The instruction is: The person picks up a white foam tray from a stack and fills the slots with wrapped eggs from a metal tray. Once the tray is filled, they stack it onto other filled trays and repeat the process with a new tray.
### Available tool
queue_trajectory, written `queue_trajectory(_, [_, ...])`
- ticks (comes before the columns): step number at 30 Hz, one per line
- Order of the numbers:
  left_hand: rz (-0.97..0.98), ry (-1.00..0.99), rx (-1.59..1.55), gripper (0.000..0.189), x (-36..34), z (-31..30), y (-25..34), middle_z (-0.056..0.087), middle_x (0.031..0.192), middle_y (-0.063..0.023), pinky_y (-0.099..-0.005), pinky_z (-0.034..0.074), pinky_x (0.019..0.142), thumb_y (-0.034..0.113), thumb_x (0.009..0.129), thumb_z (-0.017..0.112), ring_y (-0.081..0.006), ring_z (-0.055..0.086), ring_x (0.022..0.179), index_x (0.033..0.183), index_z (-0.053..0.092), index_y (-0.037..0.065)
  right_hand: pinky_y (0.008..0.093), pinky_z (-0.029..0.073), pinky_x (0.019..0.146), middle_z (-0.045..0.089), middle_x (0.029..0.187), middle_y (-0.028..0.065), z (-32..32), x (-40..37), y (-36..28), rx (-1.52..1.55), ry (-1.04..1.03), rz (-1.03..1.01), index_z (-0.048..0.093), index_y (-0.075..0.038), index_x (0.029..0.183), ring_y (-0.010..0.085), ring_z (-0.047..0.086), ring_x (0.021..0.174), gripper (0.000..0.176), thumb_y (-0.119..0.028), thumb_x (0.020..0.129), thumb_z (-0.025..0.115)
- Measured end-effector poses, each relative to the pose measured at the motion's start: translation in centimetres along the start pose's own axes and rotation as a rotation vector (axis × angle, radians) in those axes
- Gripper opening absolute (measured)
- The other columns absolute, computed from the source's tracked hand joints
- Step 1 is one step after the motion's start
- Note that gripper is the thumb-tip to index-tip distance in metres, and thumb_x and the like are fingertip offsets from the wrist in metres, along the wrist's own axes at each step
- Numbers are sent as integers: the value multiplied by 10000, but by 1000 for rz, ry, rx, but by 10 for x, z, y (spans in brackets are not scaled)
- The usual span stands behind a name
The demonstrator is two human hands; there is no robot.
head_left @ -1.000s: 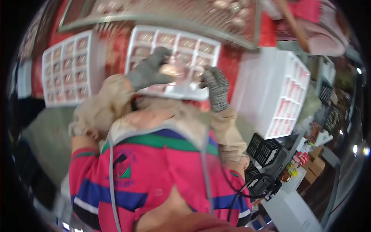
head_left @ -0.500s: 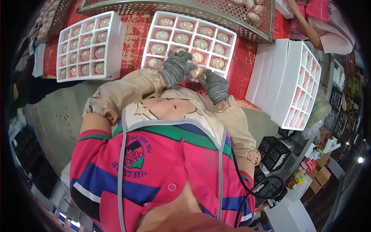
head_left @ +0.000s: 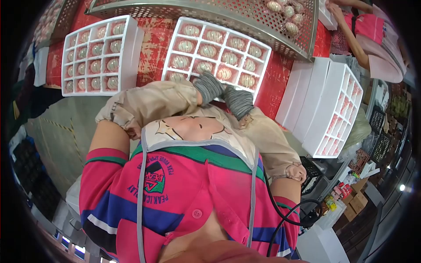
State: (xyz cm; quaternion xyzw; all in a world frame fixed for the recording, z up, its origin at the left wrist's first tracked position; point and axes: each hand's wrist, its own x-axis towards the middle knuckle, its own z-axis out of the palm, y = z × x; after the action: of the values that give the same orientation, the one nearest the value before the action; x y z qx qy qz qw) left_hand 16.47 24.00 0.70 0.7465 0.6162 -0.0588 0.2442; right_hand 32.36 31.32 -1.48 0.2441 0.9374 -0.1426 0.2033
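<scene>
My left hand point(head_left: 208, 87), in a grey ribbed glove, is over the near edge of the middle white divided tray point(head_left: 269, 59). My right hand point(head_left: 239, 101), gloved the same way, is close beside it on the right. Both hands are turned inward; their fingers are mostly hidden, and I cannot make out what they hold, if anything. Round, pale banded items sit in the tray's pink-lined compartments. One brighter item point(head_left: 224, 73) lies just beyond my hands.
A second filled white tray point(head_left: 131, 57) stands left on the red table point(head_left: 151, 48). A perforated metal trough point(head_left: 197, 8) with loose round items runs behind. White boxes point(head_left: 302, 98), one with pink-lined compartments, are at right. Another person's arm point(head_left: 351, 37) shows at upper right.
My hands have drawn slightly nearer my body and lower in view. The pale object seen between them earlier is now hidden. The other person's arms have shifted.
</scene>
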Motion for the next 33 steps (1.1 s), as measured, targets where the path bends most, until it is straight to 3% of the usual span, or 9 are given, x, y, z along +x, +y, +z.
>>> queue_trajectory(6, [54, -296, -231, 253, 26, -28, -21, 678, 948, -177, -475, 518, 706, 225, 855, 542, -304, 670, 843, 1058, 675, 152, 442, 487, 614, 661, 758, 163, -26, 9, -3, 129, -146, 120, 584, -89, 1052, 328, 659, 720, 422, -461, 858, 537])
queue_trajectory(11, [-23, 676, -196, 198, 79, -130, -110, 617, 843, -119, -432, 482, 726, 267, 810, 601, -296, 611, 842, 922, 631, 107, 432, 498, 586, 656, 754, 153, -41, -9, 0, 253, 157, 1, 637, -108, 962, 317, 648, 684, 325, -406, 889, 531])
queue_trajectory(19, [-389, 222, 150, 488, 212, -158, -243, 510, 1277, -134, -451, 433, 954, 142, 810, 573, -313, 539, 1141, 1286, 486, 209, 340, 508, 560, 655, 766, 149, -32, -23, 31, 733, 558, 80, 629, -59, 1041, 253, 652, 626, 213, -202, 885, 608])
queue_trajectory(23, [-392, 138, -98, 533, 216, -165, -251, 580, 1156, -159, -440, 457, 912, 131, 776, 641, -329, 559, 1105, 1284, 487, 177, 269, 478, 521, 611, 691, 70, -33, -12, 43, 907, 540, 201, 622, -20, 1038, 109, 587, 570, 189, -146, 901, 589])
queue_trajectory(25, [-305, 641, -832, 523, 197, -156, -247, 612, 1096, -146, -415, 480, 873, 180, 772, 673, -321, 591, 1045, 1262, 499, 116, 249, 468, 507, 609, 690, 36, -57, -8, 41, 1256, 444, 317, 623, -19, 1039, 77, 573, 571, 198, -165, 910, 586])
queue_trajectory(27, [-453, 497, -1206, 532, 154, -190, -207, 617, 1096, -144, -390, 487, 879, 165, 742, 715, -322, 602, 1016, 1225, 515, 67, 228, 443, 483, 601, 693, 18, -65, 0, 48, 1290, 436, 340, 626, -12, 1025, 64, 545, 549, 208, -186, 917, 586])
queue_trajectory(29, [-2, 441, -1053, 493, 120, -184, -189, 611, 1117, -159, -377, 480, 905, 103, 733, 712, -312, 601, 1025, 1191, 536, 50, 232, 425, 466, 592, 687, 30, -81, 9, 51, 1566, 466, 481, 624, 0, 1014, 80, 520, 517, 221, -194, 913, 594])
queue_trajectory(31, [471, 888, -518, 463, 112, -139, -169, 614, 1111, -155, -375, 470, 927, 46, 749, 677, -310, 594, 1045, 1191, 542, 60, 237, 415, 458, 581, 682, 32, -92, 12, 58, 1648, 552, 468, 626, 4, 998, 88, 518, 535, 230, -206, 903, 610])
queue_trajectory(33, [511, 606, -967, 320, 89, -125, -125, 594, 1164, -132, -351, 453, 950, 23, 830, 602, -267, 568, 1100, 1149, 582, 33, 242, 441, 495, 582, 704, 30, -91, 12, 66, 1693, 648, 292, 608, 8, 1047, 98, 550, 595, 274, -220, 896, 618])
